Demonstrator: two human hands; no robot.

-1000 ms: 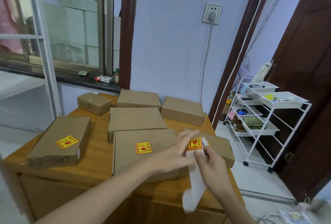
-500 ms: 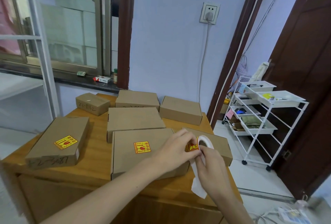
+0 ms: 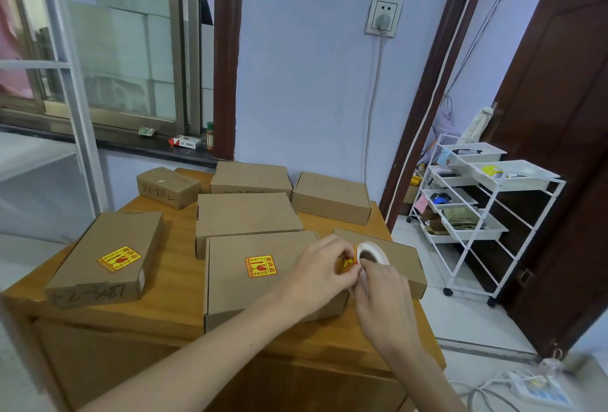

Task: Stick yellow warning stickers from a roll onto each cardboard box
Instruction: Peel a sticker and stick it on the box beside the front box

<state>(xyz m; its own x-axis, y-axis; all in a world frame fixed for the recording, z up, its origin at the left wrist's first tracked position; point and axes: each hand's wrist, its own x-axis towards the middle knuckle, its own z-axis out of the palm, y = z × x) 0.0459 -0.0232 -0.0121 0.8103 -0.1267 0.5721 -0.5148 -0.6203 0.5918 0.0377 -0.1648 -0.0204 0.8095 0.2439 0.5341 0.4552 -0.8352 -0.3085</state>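
Observation:
Several cardboard boxes lie on a wooden cabinet top [image 3: 177, 306]. The near-left box [image 3: 102, 257] and the near-middle box [image 3: 263, 276] each carry a yellow warning sticker. Over the near-right box [image 3: 399, 257], my right hand [image 3: 381, 299] grips the white sticker roll [image 3: 373, 252]. My left hand [image 3: 319, 267] pinches a yellow sticker [image 3: 343, 263] at the roll's edge. The boxes further back, such as the middle one [image 3: 245, 212], show bare lids.
A white wire rack on wheels [image 3: 477, 211] stands to the right by a dark door [image 3: 572, 148]. A power strip [image 3: 539, 388] with cables lies on the floor at the lower right. Behind the cabinet are a window sill [image 3: 108, 140] and a wall socket [image 3: 383, 16].
My left hand's fingers went from stretched out to pinching the sticker on the roll. The loose white backing strip that hung below my right hand is out of sight now.

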